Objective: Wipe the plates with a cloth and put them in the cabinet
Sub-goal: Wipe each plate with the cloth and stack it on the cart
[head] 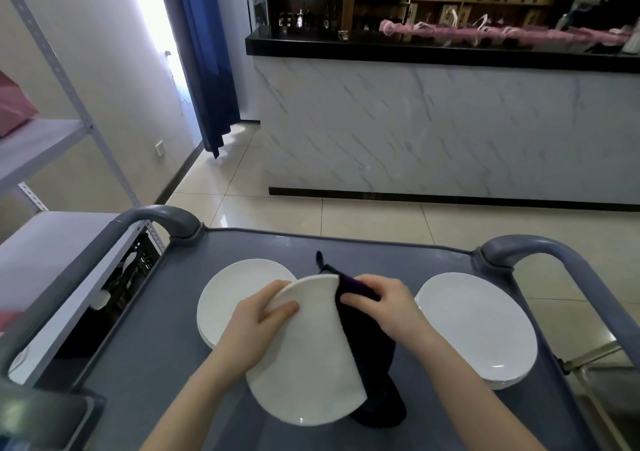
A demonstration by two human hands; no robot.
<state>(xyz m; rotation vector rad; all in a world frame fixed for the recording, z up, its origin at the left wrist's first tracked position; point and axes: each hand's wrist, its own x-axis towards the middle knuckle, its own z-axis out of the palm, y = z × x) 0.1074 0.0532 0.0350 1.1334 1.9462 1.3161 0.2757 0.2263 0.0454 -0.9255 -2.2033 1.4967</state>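
Note:
Over the grey cart top (pixel 149 374) I hold a white plate (pixel 311 357) tilted up. My left hand (pixel 256 326) grips its upper left rim, thumb on the face. My right hand (pixel 384 305) presses a dark purple cloth (pixel 367 346) against the plate's right edge; the cloth hangs down behind the plate to the cart. A stack of white plates (pixel 232 294) lies on the cart to the left, partly hidden by my left hand. Another stack of white plates (pixel 481 326) lies to the right.
Grey cart handles rise at the far left (pixel 156 218) and far right (pixel 540 253). A white metal shelf rack (pixel 52 242) stands left of the cart. A marble-fronted counter (pixel 433 128) with a black top stands across the tiled floor (pixel 381 222).

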